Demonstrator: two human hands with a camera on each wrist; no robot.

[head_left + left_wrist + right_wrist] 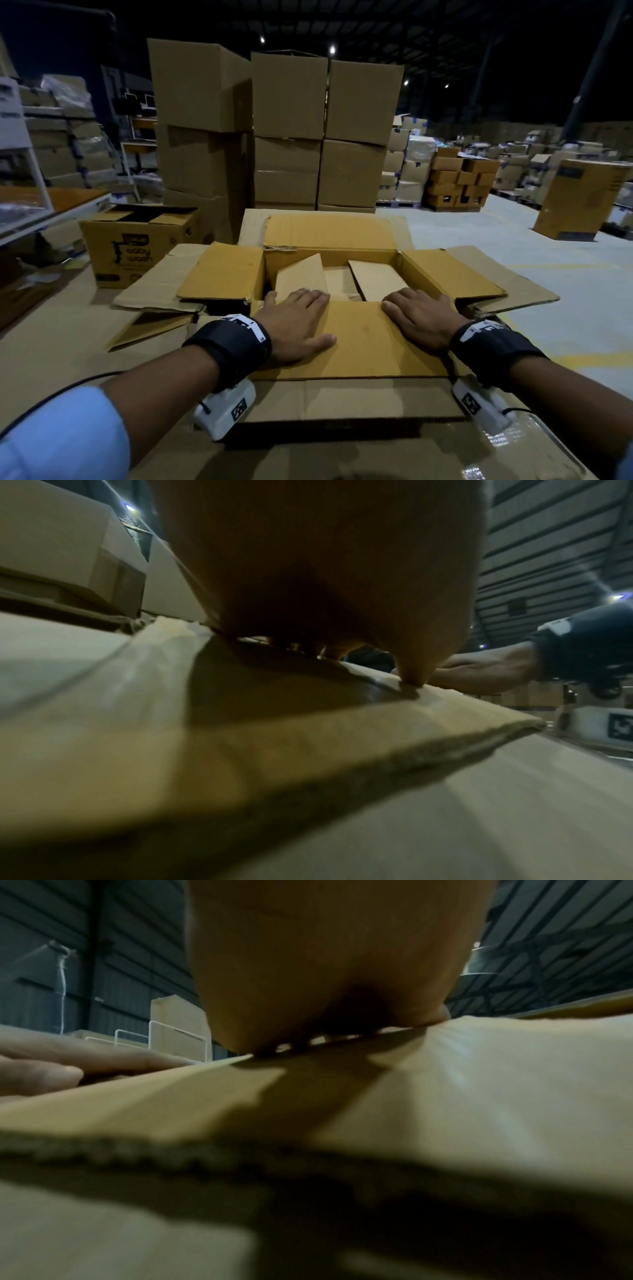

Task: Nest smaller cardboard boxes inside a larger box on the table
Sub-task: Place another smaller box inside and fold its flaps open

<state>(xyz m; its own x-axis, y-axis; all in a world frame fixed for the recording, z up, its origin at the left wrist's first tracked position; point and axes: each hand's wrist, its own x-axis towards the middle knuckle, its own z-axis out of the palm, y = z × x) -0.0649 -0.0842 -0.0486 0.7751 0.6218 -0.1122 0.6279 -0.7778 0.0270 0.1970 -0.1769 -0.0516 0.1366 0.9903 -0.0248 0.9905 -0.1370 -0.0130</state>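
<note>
Just box flap (356,337) under both hands

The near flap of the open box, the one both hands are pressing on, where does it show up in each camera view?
Head: near flap lies bottom centre, left hand and right hand flat on it.
Left wrist: it fills the lower middle, under the left hand.
Right wrist: it spans the middle, under the right hand.
Shared landmark: the flap's raw corrugated edge.
</note>
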